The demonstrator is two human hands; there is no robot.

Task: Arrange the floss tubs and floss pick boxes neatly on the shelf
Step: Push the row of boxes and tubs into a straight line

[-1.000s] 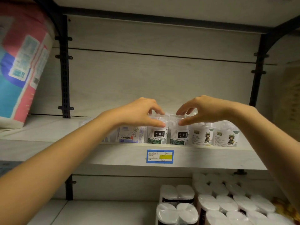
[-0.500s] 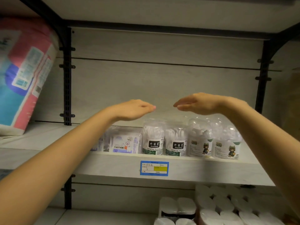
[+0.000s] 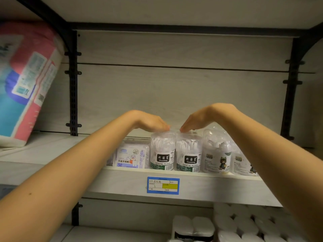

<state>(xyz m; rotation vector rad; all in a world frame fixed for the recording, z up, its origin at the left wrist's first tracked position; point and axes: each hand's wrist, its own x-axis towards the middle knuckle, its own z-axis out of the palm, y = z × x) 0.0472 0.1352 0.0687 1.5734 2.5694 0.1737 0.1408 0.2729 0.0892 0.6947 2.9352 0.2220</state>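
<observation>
Head view (sole view). Step in hand, as I judge it: levelling the front row, both hands laid on the middle pair of tubs. The shelf (image 3: 122, 182) carries along its front edge, left to right, a floss pick box (image 3: 131, 157), the left black-label tub (image 3: 162, 151), the right black-label tub (image 3: 188, 152), then a cat-label tub (image 3: 216, 152) and a second cat-label tub (image 3: 243, 163) partly hidden by the right forearm. All stand upright, labels outward, touching or just beside one another. Items behind the box are too blurred to count. Left hand (image 3: 150, 122): palm down, fingers straight and together, tips resting on the lid of the left black-label tub; it grips nothing. Right hand (image 3: 201, 119): likewise flat and unclenched, tips on the lid of the right black-label tub. Next move probably calls for a light nudge to bring the tub fronts flush with the box. The tubs look tall and light, so a push at lid height may tip them. A price tag (image 3: 163, 185) sits on the shelf lip below.
</observation>
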